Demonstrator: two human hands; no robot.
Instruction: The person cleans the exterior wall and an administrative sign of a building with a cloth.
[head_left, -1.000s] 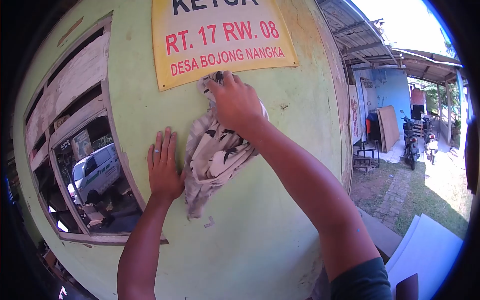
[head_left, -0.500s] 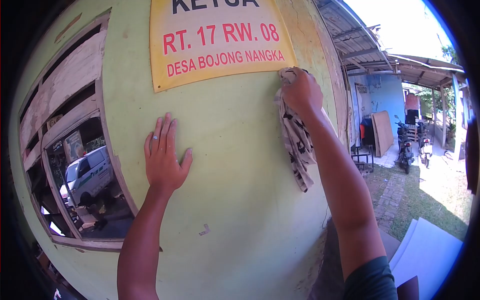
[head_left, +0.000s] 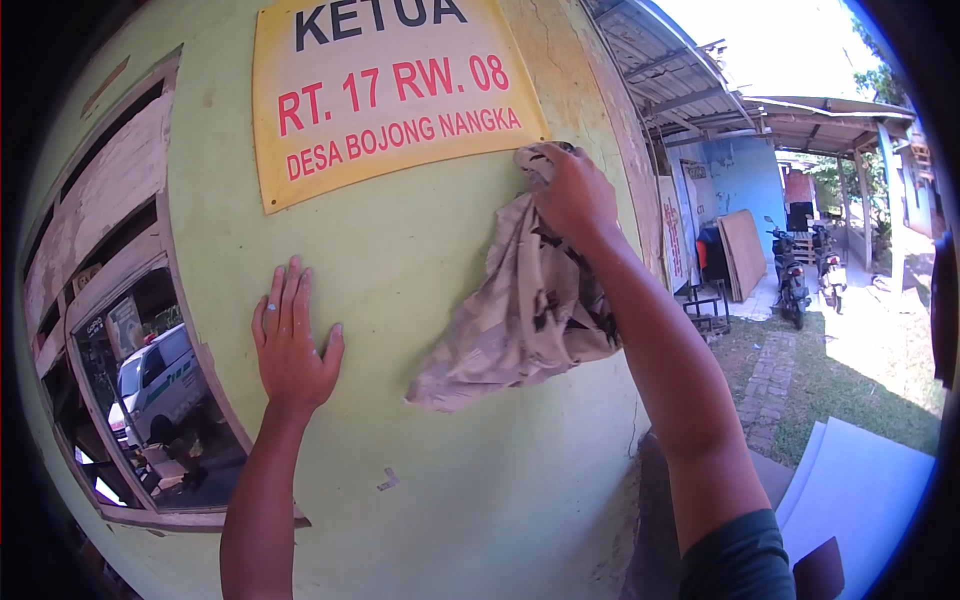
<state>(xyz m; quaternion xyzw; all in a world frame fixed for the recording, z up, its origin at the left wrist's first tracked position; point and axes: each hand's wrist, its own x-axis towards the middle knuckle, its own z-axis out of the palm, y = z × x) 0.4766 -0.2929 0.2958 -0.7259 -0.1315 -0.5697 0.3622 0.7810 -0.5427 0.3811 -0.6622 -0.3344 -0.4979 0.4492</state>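
Observation:
A patterned cloth [head_left: 530, 315] in beige, grey and black hangs from my right hand [head_left: 575, 195], whose fingers are closed around its top. That hand presses against the wall just under the lower right corner of a yellow banner [head_left: 400, 110] with red and black lettering. The cloth's loose end spreads out to the left across the wall. Below the banner's left part, my left hand [head_left: 297, 345] lies flat on the pale green wall [head_left: 400, 300], fingers stretched out and holding nothing.
A framed window [head_left: 150, 390] at left reflects a white van. Cracks run down the wall near its right edge. Beyond are motorbikes [head_left: 790, 275], a leaning board [head_left: 742, 255] and a metal roof [head_left: 665, 75]. White sheets [head_left: 860, 500] lie at lower right.
The cloth's hanging end has swung out to the left and fanned open. The view has shifted slightly, with the banner lower and further left. My left hand stays flat on the wall.

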